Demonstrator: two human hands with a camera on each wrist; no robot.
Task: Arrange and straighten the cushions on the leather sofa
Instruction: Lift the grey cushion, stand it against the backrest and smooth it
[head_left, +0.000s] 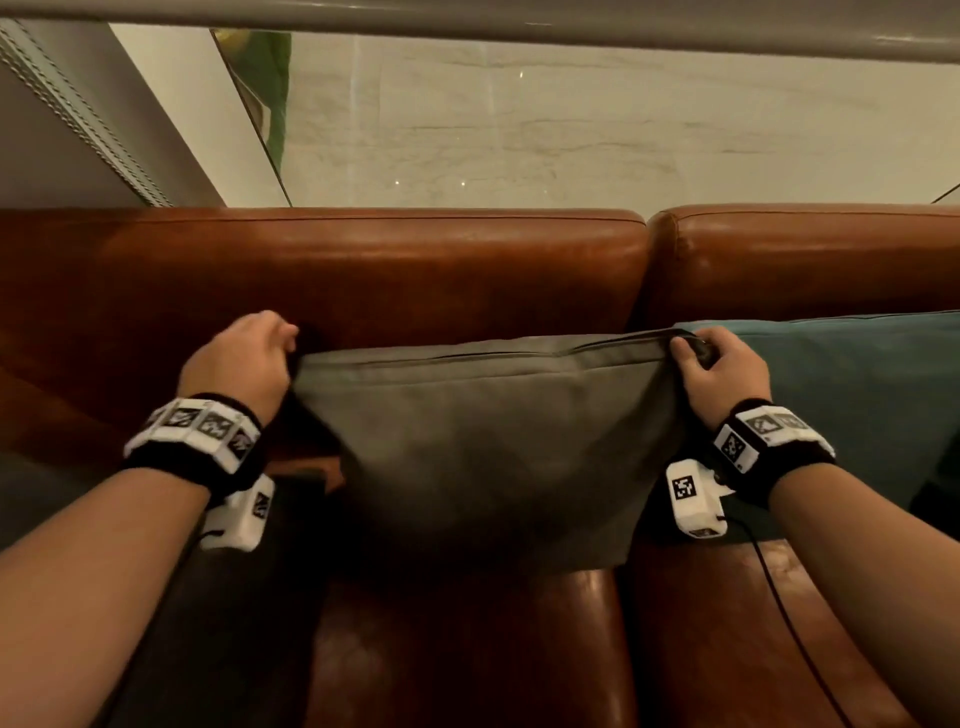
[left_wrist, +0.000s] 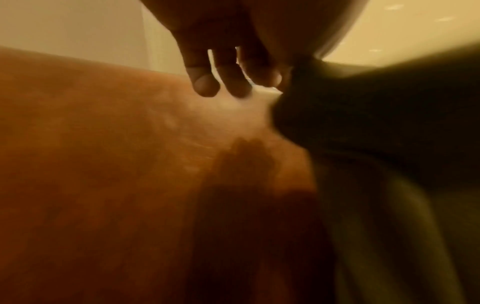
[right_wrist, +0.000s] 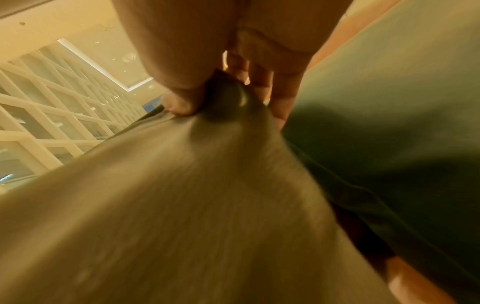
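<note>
Two upper corners of the grey cushion (head_left: 483, 441) are pinched, one by the left hand (head_left: 241, 358), one by the right hand (head_left: 719, 376). It is held against the leather sofa (head_left: 363, 270) backrest, beside a teal cushion (head_left: 857, 395). Only unreadable black-and-white code markers are carried on the wristbands (head_left: 197, 441).

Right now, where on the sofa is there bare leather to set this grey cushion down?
Bare seat leather shows straight below the grey cushion, which both hands hold by its top corners: left hand, right hand. The right side is crowded by the teal cushion; a dark cushion fills the left.
</note>
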